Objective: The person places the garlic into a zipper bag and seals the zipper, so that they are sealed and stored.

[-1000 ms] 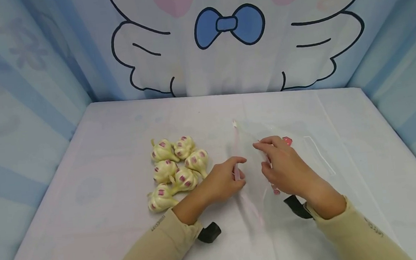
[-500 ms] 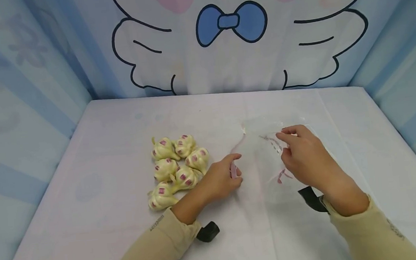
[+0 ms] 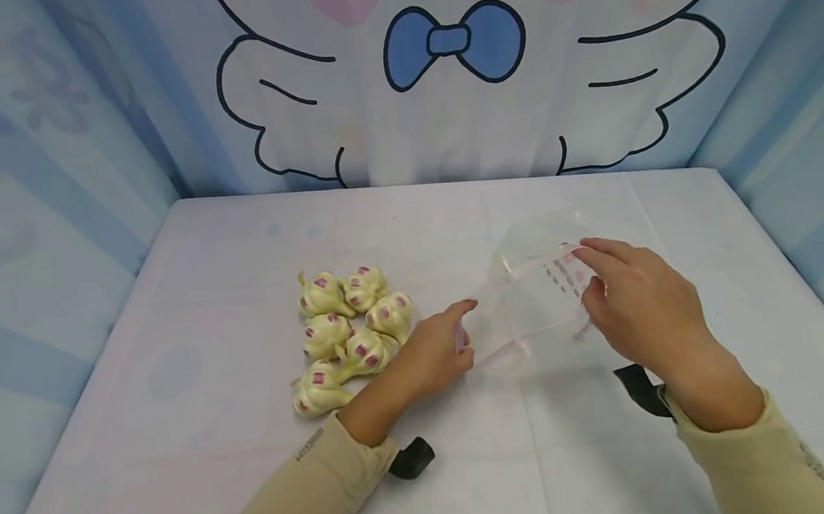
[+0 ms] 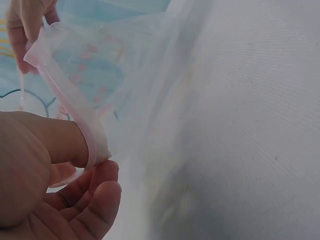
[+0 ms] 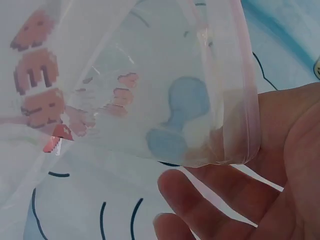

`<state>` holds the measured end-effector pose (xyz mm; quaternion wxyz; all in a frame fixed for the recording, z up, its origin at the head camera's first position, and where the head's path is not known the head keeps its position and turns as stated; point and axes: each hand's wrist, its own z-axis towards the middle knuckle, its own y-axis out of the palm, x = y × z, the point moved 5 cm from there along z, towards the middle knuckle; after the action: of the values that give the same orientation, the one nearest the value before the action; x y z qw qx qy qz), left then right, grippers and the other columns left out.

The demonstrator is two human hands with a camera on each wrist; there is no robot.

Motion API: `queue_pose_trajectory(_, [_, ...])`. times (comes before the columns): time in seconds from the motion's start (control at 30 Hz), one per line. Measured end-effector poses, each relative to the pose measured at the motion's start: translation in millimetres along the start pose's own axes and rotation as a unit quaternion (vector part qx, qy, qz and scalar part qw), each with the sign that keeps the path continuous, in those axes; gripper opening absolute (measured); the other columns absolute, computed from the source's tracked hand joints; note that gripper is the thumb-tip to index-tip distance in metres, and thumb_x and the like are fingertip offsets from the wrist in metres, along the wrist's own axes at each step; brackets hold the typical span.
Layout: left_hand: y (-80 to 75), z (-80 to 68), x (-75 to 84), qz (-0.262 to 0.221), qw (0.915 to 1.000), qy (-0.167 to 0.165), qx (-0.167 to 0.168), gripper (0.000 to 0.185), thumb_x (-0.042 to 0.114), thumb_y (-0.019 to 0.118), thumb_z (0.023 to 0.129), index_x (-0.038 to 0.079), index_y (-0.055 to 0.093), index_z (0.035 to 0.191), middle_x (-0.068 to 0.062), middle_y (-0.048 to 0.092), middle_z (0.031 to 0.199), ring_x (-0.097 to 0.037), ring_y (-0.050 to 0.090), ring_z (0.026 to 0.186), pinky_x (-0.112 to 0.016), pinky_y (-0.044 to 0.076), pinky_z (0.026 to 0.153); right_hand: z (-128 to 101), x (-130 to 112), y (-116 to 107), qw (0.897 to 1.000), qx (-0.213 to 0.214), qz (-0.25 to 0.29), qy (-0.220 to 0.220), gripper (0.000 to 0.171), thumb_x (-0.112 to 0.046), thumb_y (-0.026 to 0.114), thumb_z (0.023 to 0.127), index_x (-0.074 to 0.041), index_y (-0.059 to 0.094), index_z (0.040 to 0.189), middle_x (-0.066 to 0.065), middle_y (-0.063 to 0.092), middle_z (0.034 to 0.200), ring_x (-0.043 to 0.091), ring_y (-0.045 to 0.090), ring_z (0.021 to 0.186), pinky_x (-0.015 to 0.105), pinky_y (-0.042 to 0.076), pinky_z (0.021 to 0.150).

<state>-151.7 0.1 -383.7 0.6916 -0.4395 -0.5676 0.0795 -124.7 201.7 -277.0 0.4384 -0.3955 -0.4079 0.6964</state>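
Head and wrist views. Half a second before, the clear zip-lock bag (image 3: 535, 299) had lain nearly flat on the white table (image 3: 202, 476), with the right hand (image 3: 641, 309) low over its printed face. At this moment its mouth stood lifted and spread between the two hands. The left hand (image 3: 432, 354) pinched the pink zip strip (image 4: 75, 112) at the near corner between thumb and curled fingers; the left wrist view showed the strip bent round the thumb. The right hand had drawn away to the far corner and gripped the rim there, thumb (image 5: 295, 130) behind the film and fingers (image 5: 200, 195) in front. The bag thus hung just above the cloth, held at both ends of its opening. Judged from this, the mouth had been opened and appeared ready to receive contents.

Just outside the left grip, on the wrist side, lay six garlic bulbs (image 3: 348, 329) in a loose cluster, the nearest close to the left knuckles but not touching them. Beyond the right grip the table ran bare to its right edge, where the blue curtain wall (image 3: 802, 128) rose. Ahead of both grips open cloth extended to the back wall with its cartoon bird (image 3: 455, 46). Toward the person, the sleeves (image 3: 308, 490) rested low over the cloth, each with a dark wrist strap (image 3: 412, 460).
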Motion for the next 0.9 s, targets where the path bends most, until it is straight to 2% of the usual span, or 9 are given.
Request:
queue_pose_trajectory(0.07, [-0.2,0.4,0.4,0.008,1.0,-0.001,0.0,0.063,0.0,0.065,0.087,0.0,0.044,0.147,-0.001,0.064,0.088,-0.011,0.054,0.071,-0.027,0.047,0.071,-1,0,0,1.0,-0.001,0.011,-0.005,0.039,0.001,0.061,0.087,0.003,0.066,0.125,0.024,0.066,0.121,0.038,0.064,0.081,0.046,0.053,0.053])
queue_pose_trajectory(0.13, [0.0,0.5,-0.2,0.012,0.9999,-0.002,-0.001,0.063,0.0,0.065,0.087,0.0,0.044,0.147,-0.001,0.063,0.087,-0.011,0.055,0.071,-0.027,0.048,0.071,-1,0,1,1.0,-0.001,0.029,-0.013,0.037,0.001,0.061,0.088,0.004,0.066,0.124,0.024,0.068,0.113,0.031,0.059,0.064,0.039,0.047,0.047])
queue_pose_trajectory(0.2, [0.5,0.3,-1.0,0.013,0.9999,-0.003,-0.004,0.062,0.0,0.065,0.088,0.0,0.044,0.146,-0.002,0.063,0.087,-0.011,0.055,0.071,-0.027,0.048,0.071,-1,1,2,0.998,0.002,0.055,-0.024,0.035,0.002,0.062,0.088,0.006,0.066,0.122,0.022,0.07,0.106,0.024,0.054,0.06,0.037,0.048,0.05])
queue_pose_trajectory(0.37, [1.2,0.3,-2.5,0.012,0.9999,-0.004,-0.006,0.063,0.001,0.066,0.088,-0.001,0.044,0.146,-0.005,0.065,0.088,-0.012,0.055,0.071,-0.027,0.048,0.071,-1,5,6,0.992,-0.016,0.123,-0.031,0.038,0.001,0.071,0.087,0.005,0.065,0.124,0.016,0.068,0.107,0.023,0.058,0.08,0.049,0.056,0.074])
queue_pose_trajectory(0.43, [1.4,0.5,-2.6,0.01,0.9999,-0.007,-0.007,0.063,0.001,0.067,0.088,0.0,0.044,0.146,-0.004,0.064,0.087,-0.012,0.055,0.071,-0.027,0.048,0.071,-2,7,7,0.991,-0.026,0.132,-0.027,0.042,0.0,0.074,0.086,0.005,0.064,0.126,0.017,0.066,0.11,0.024,0.058,0.084,0.05,0.055,0.077])
queue_pose_trajectory(0.67, [2.3,0.7,-2.6,0.005,0.9999,-0.007,-0.015,0.063,0.001,0.066,0.089,0.0,0.043,0.147,0.001,0.062,0.086,-0.011,0.055,0.071,-0.027,0.049,0.072,-3,10,9,0.99,-0.058,0.127,0.012,0.046,-0.005,0.074,0.086,0.006,0.061,0.128,0.021,0.057,0.113,0.035,0.057,0.092,0.053,0.057,0.076])
queue_pose_trajectory(0.77, [2.0,0.4,-3.2,0.008,0.9999,-0.008,-0.013,0.064,0.002,0.066,0.089,0.001,0.042,0.148,0.002,0.062,0.087,-0.011,0.055,0.072,-0.027,0.048,0.072,-3,8,8,0.991,-0.053,0.124,0.005,0.045,-0.004,0.072,0.085,0.006,0.062,0.128,0.02,0.056,0.112,0.035,0.058,0.092,0.052,0.058,0.073])
queue_pose_trajectory(0.9, [2.7,0.4,-5.4,0.006,0.9999,-0.005,-0.009,0.063,0.003,0.066,0.09,0.003,0.043,0.148,0.0,0.061,0.09,-0.013,0.055,0.074,-0.029,0.049,0.075,-4,6,9,0.991,-0.045,0.125,-0.028,0.048,-0.003,0.074,0.082,0.005,0.062,0.128,0.018,0.058,0.112,0.027,0.056,0.087,0.04,0.055,0.066])
